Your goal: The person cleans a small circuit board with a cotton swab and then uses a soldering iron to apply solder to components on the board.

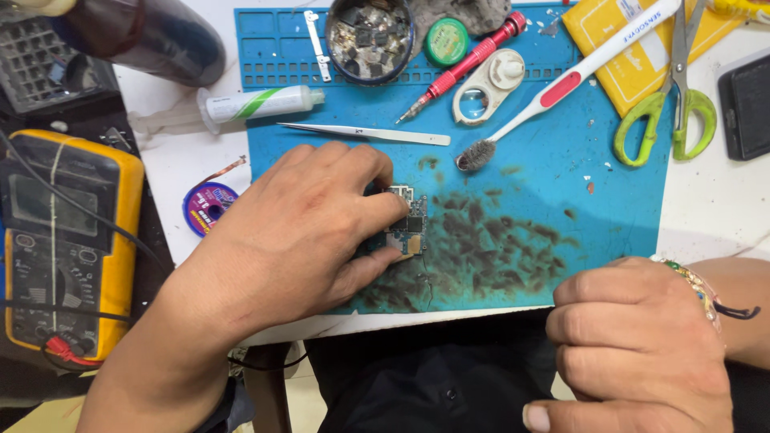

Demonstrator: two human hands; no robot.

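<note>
The left hand [297, 232] pinches a small green circuit board [407, 223] between thumb and fingertips, grip clamped on it, on the blue silicone work mat [561, 176] near the table's front edge. The right hand [642, 345] rests curled off the front edge, grip together on nothing. Steel tweezers [365, 133] lie just beyond the board, a white toothbrush [561, 84] toward the far right

A yellow handheld multimeter [68, 240] lies at the far left, its grey rectangular screen [36, 204] dark. A white syringe-shaped tube with a green-striped label [257, 104] lies at the far left edge of the blue mat. Near it, a round purple-labelled spool [207, 207] rests on the table. A flat yellow package [642, 52] sits far right, with a black rectangular device [747, 104] at the right edge.
</note>
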